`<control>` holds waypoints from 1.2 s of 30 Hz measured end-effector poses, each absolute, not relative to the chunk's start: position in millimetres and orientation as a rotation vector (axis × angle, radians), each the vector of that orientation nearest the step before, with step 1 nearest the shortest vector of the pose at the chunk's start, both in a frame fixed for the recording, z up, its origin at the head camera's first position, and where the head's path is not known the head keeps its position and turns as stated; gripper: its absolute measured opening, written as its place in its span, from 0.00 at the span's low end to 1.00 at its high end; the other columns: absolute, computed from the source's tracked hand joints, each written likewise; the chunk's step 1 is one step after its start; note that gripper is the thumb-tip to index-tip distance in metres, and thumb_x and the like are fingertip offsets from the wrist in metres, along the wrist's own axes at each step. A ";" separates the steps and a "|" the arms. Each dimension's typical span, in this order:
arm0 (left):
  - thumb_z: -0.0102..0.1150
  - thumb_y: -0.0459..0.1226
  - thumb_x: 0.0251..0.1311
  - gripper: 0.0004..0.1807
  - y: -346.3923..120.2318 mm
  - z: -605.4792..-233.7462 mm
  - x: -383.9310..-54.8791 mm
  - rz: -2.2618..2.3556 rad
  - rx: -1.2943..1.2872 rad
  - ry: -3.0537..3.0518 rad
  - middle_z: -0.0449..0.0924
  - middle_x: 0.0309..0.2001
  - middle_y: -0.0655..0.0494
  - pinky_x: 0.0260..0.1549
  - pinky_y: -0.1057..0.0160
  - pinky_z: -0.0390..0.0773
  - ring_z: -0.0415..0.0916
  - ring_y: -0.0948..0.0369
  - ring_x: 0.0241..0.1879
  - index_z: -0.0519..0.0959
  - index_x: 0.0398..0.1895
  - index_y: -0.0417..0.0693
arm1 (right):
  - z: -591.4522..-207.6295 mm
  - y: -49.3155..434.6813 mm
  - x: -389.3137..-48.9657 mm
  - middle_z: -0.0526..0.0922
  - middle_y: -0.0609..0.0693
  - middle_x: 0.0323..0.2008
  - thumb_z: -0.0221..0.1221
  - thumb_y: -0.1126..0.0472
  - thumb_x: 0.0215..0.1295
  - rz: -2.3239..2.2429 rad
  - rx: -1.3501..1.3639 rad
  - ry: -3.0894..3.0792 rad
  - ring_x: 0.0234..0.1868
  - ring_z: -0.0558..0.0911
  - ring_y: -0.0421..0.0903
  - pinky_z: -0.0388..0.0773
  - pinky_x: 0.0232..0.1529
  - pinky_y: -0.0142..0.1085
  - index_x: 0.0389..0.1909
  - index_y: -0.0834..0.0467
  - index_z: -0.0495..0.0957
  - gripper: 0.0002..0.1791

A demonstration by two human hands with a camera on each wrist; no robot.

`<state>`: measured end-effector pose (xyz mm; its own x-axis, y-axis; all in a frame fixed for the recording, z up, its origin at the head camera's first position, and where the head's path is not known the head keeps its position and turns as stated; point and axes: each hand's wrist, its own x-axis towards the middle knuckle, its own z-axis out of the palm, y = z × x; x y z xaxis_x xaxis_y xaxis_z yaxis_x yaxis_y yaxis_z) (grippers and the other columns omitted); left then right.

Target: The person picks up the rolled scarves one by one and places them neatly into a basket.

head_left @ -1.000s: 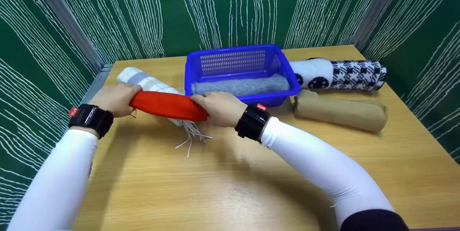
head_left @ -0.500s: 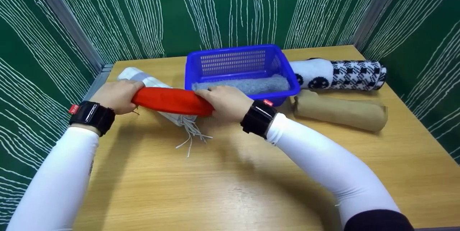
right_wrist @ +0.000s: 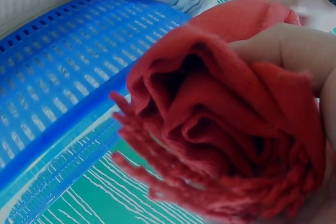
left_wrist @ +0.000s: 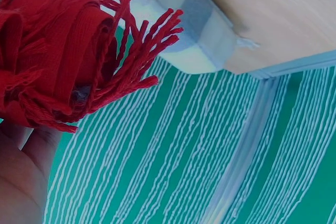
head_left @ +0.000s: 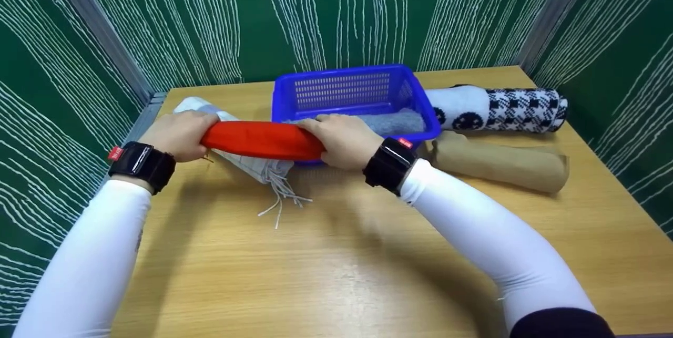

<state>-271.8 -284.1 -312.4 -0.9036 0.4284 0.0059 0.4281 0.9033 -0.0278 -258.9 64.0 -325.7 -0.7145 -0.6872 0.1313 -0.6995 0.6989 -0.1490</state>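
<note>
A rolled red scarf point(head_left: 263, 140) with fringed ends is held in the air between both hands. My left hand point(head_left: 180, 135) grips its left end, and my right hand point(head_left: 347, 142) grips its right end. In the left wrist view, red fringe point(left_wrist: 142, 61) sticks out past the left end. The right wrist view shows the spiral of the rolled end point(right_wrist: 210, 124), with the right thumb on top. Below and behind the scarf lies a rolled white-and-grey checked scarf point(head_left: 252, 165), partly hidden. A blue basket point(head_left: 352, 71) holding a grey fuzzy roll point(head_left: 394, 121) stands just behind my right hand.
Right of the basket lies a roll in black-and-white houndstooth point(head_left: 520, 109). A tan rolled cloth point(head_left: 499, 165) rests in front of it. All stand on a wooden table point(head_left: 326, 264) walled in by green panels point(head_left: 336, 12) with white lines.
Both hands have shifted right and slightly farther back, carrying the red scarf toward the basket. The other rolls and the basket stay where they were.
</note>
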 end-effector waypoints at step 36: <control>0.67 0.30 0.55 0.16 -249.3 -303.1 -279.9 0.176 -0.745 -2.938 0.88 0.38 0.44 0.40 0.40 0.85 0.83 0.46 0.33 0.79 0.48 0.43 | -310.2 95.9 -280.5 0.89 0.58 0.55 0.70 0.65 0.63 0.250 0.982 -2.857 0.54 0.88 0.59 0.88 0.54 0.58 0.70 0.58 0.79 0.32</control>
<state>-279.9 -249.3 -303.1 -0.8745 0.4795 0.0737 0.4673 0.8734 -0.1375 -280.5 95.9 -310.2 -0.7848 -0.5997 0.1565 -0.6178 0.7772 -0.1196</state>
